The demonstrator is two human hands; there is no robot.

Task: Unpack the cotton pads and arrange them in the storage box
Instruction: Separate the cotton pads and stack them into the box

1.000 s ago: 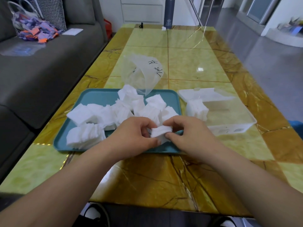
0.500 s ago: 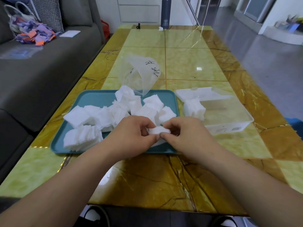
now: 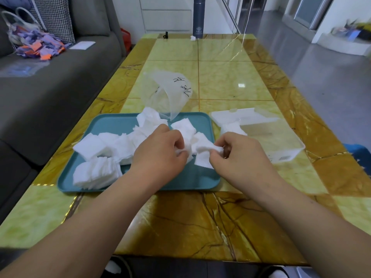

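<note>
Over a teal tray (image 3: 112,125) on a marbled yellow counter (image 3: 220,77), a person's left hand (image 3: 160,151) and right hand (image 3: 241,157) each pinch a small clump of cotton pads (image 3: 205,149) between curled fingers and thumb. More pads lie heaped across the tray. Just right of it, the clear storage box (image 3: 285,157) holds one stack at its left end. A crumpled plastic bag (image 3: 170,91) sits behind the tray.

I can't read the writing on the plastic bag (image 3: 166,91); the right hand (image 3: 241,155) partly hides cotton pads (image 3: 230,127) in the storage box (image 3: 285,155).
</note>
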